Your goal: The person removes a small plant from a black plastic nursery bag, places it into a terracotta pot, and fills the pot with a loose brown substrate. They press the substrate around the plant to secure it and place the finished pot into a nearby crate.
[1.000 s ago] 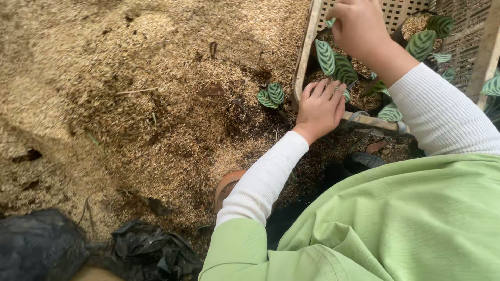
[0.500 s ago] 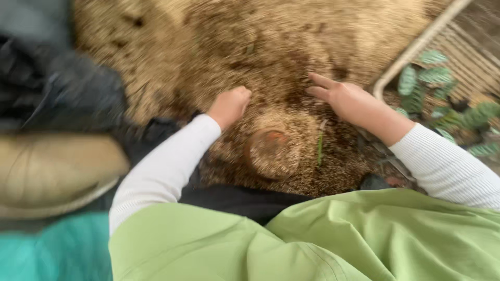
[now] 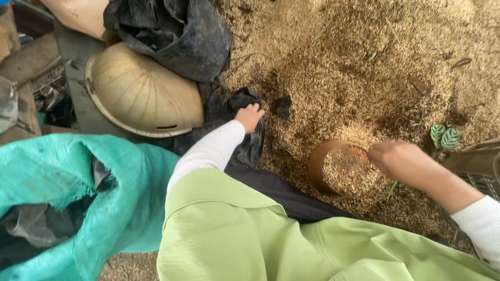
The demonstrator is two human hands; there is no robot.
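Over the husk pile (image 3: 375, 67), my left hand (image 3: 250, 117) has moved off the heap and now grips a black plastic bag (image 3: 245, 130), fingers curled. My right hand (image 3: 401, 161), loosely closed, has come to the rim of the husk-filled brown pot (image 3: 319, 161).

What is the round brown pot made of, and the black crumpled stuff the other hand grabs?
The pot looks like terracotta clay: matte orange-brown wall and a thick rim; coloured plastic is possible. The right hand is at its rim. The black sheet under the left hand looks like thin plastic, since it crumples into soft, slightly shiny folds.
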